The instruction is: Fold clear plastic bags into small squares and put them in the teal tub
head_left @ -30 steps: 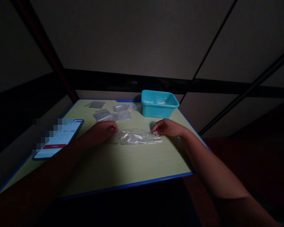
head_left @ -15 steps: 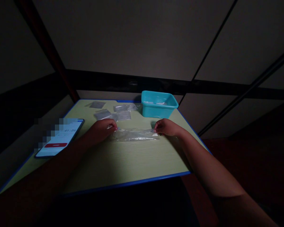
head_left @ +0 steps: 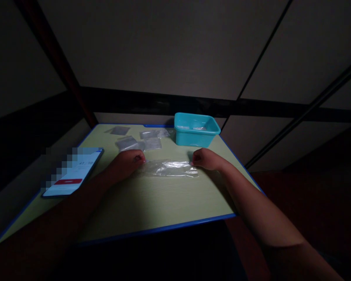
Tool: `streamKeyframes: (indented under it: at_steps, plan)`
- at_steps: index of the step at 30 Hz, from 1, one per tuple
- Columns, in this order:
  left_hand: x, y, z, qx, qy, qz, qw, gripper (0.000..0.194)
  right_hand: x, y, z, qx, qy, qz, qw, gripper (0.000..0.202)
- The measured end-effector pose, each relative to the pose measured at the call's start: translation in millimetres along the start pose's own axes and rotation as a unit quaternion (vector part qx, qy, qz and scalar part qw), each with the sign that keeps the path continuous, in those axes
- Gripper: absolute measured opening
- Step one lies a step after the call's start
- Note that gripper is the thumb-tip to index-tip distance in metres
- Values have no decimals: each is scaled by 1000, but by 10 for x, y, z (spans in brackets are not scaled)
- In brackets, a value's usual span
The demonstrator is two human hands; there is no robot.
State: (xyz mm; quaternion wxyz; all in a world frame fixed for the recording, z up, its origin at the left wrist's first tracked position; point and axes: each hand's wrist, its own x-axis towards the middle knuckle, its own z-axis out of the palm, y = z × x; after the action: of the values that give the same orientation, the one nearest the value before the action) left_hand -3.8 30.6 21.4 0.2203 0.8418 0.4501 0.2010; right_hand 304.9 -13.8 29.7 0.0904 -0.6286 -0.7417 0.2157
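Note:
A clear plastic bag (head_left: 171, 169) stretches sideways between my hands, low over the table or resting on it; which, I cannot tell. My left hand (head_left: 131, 162) pinches its left end with closed fingers. At the other end, my right hand (head_left: 206, 159) grips the upper right corner between thumb and fingers. Light glints off the creased film. Just beyond my left hand lie several small flat translucent packets, among them a grey one (head_left: 126, 143) and a paler one (head_left: 153, 143).
A turquoise plastic basket (head_left: 193, 138) stands at the table's back right, with whitish items inside. On the left lies a phone (head_left: 76, 171) with a lit screen. The pale table (head_left: 163, 207) has a blue edge, and a panelled wall rises behind it.
The bag's film now hangs lower and flatter toward me, with brighter glints. My right hand has shifted very slightly to the right; both hands keep their hold.

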Motion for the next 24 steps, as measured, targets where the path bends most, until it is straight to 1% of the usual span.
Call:
streamKeyframes:
  at_steps: [4, 9, 14, 24]
  plan:
    - [26, -42, 40, 10, 7, 9, 1000, 24, -9, -38, -5, -38, -1, 9, 999, 17]
    - [37, -80, 53, 14, 23, -3, 1000, 27, -23, -75, -4, -72, 2, 16, 997, 21]
    - [57, -98, 58, 14, 35, 5, 999, 27, -15, -87, 18, -94, 4, 27, 995, 18]
    - [97, -134, 95, 27, 39, 13, 999, 24, -12, -90, 29, -104, 15, 33, 994, 15]
